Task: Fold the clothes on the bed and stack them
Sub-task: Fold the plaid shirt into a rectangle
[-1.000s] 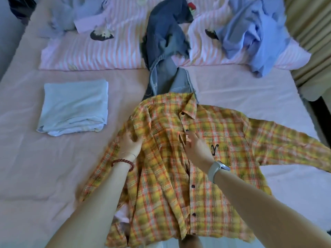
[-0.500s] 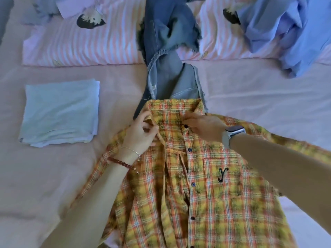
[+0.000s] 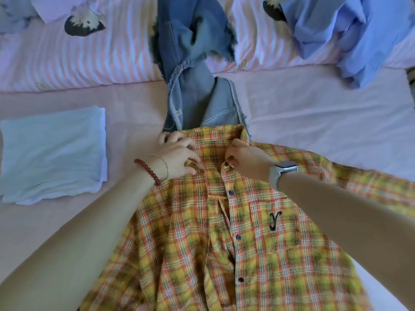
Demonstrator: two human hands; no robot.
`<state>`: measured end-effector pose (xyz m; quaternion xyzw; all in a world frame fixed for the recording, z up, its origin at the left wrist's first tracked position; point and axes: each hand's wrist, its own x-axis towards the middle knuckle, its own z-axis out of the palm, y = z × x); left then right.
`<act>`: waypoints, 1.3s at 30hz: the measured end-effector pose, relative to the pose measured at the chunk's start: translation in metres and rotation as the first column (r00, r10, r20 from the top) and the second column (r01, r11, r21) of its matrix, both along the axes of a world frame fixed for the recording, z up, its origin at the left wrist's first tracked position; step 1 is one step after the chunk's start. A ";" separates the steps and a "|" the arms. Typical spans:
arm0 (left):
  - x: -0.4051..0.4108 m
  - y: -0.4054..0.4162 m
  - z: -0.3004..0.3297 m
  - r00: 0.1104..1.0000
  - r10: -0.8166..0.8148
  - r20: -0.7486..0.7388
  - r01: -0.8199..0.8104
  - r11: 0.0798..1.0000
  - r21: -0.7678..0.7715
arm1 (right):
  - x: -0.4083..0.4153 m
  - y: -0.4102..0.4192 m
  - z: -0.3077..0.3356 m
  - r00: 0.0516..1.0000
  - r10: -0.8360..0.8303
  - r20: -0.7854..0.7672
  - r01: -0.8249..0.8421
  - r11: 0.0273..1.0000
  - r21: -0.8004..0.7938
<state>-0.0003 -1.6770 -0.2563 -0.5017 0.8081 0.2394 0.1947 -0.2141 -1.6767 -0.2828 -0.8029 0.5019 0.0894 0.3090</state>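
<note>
Head view, plaid shirt (image 3: 258, 254) collar pinched, both grips

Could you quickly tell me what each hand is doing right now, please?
Left hand: fingers pinch the plaid shirt collar.
Right hand: fingers pinch the shirt's button placket.

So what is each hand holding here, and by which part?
Both hold the plaid shirt at the collar: left hand grips the left collar side, right hand pinches the placket by the top button.

Pink-sheeted bed (image 3: 314, 113), striped pillows (image 3: 89, 59)
</note>
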 end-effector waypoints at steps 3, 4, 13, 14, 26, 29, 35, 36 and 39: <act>-0.005 -0.007 0.004 0.986 0.116 -0.120 -0.105 0.990 0.093 | -0.004 0.002 0.010 0.990 -0.083 0.112 0.086 0.996 -0.028; -0.005 -0.010 0.007 0.971 0.164 -0.173 -0.147 0.983 0.110 | -0.005 0.002 0.013 0.983 -0.101 0.150 0.109 0.993 -0.039; -0.029 -0.008 -0.020 0.977 0.198 -0.079 -0.211 0.953 -0.219 | 0.010 0.006 -0.002 0.922 -0.316 0.226 0.318 0.948 0.027; -0.031 -0.002 -0.028 0.978 0.207 -0.020 -0.206 0.956 -0.209 | 0.014 0.009 -0.005 0.908 -0.357 0.221 0.351 0.934 0.067; -0.029 0.126 -0.008 0.866 0.232 -0.443 -0.428 0.801 -0.418 | 0.029 0.214 0.010 0.670 -0.683 0.292 0.649 0.729 0.216; -0.031 0.149 -0.012 0.919 0.002 -0.393 -0.138 0.938 -0.319 | 0.044 0.259 0.005 0.762 -0.646 0.046 0.622 0.749 0.228; -0.023 0.120 -0.007 0.939 -0.147 -0.311 0.094 0.979 -0.181 | 0.060 0.277 -0.014 0.748 -0.648 -0.144 0.657 0.692 0.301; -0.024 0.117 -0.005 0.933 -0.187 -0.308 0.133 0.973 -0.188 | 0.060 0.278 -0.015 0.730 -0.675 -0.105 0.667 0.671 0.325; -0.024 0.113 0.005 0.907 -0.246 -0.343 0.180 0.961 -0.212 | 0.050 0.290 -0.013 0.626 -0.779 0.041 0.673 0.565 0.477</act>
